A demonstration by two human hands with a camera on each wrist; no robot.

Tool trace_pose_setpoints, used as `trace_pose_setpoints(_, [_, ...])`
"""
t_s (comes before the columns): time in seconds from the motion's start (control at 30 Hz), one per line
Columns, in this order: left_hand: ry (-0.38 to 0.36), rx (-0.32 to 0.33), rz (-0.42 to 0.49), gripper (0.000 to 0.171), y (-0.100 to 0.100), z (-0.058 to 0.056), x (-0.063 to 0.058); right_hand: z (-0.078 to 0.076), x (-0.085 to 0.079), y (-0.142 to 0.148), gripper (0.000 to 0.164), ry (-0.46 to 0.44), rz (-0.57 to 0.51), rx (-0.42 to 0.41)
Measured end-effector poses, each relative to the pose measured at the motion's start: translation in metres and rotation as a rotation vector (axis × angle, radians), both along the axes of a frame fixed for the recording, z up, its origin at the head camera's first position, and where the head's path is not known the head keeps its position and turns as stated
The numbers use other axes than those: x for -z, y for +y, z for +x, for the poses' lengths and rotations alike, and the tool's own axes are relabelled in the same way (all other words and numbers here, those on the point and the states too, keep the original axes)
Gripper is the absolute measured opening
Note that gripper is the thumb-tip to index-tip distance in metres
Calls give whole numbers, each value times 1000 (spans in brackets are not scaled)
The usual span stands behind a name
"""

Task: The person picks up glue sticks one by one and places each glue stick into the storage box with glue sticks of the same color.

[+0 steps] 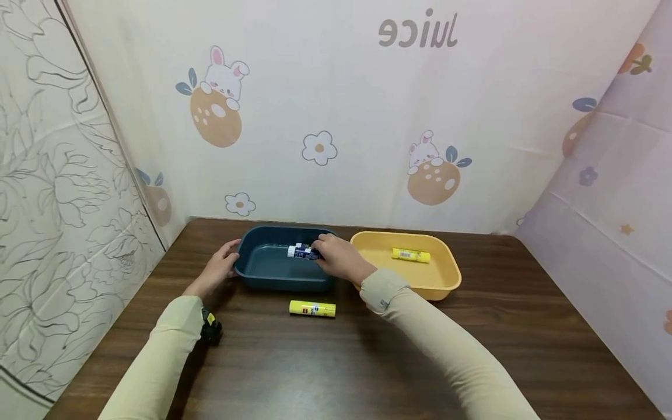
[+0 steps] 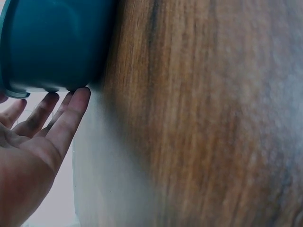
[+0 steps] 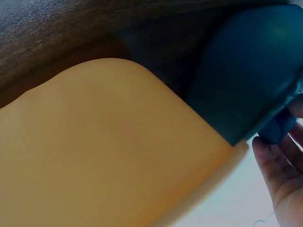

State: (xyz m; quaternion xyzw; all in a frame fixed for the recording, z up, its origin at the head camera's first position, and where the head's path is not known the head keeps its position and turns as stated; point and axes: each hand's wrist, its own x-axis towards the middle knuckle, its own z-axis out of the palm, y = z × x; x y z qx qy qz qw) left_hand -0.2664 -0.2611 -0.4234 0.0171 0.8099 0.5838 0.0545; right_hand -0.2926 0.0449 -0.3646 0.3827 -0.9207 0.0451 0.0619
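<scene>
Over the blue tray point(image 1: 286, 284), I had the right hand point(image 1: 338, 256) pinching a navy tube point(image 1: 301, 252) (possibly two) in its fingers near one end, likely for clearance, and the left hand point(image 1: 219, 267), fingers spread against the tray's side, presumably steadying it.

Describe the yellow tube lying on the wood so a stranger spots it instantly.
On the brown table, find the dark blue tray, left of the yellow tray. Just nearer the person than the blue one lies the yellow tube. Unlike the other yellow tube, inside the yellow tray, it rests directly on the wood.
</scene>
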Motion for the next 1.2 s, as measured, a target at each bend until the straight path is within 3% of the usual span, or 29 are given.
trace_pose_setpoints(0.53, [-1,1,0,50,8,-4,3,-19,24,-9,23,-75,99,87])
trace_pose_setpoints(0.8, [18,-6,50,51,-4,2,6,-19,28,-24,19,-25,187,62])
trace_pose_setpoints(1.2, [12,9,42,51,0,2,4,-22,33,-24,15,-30,184,116])
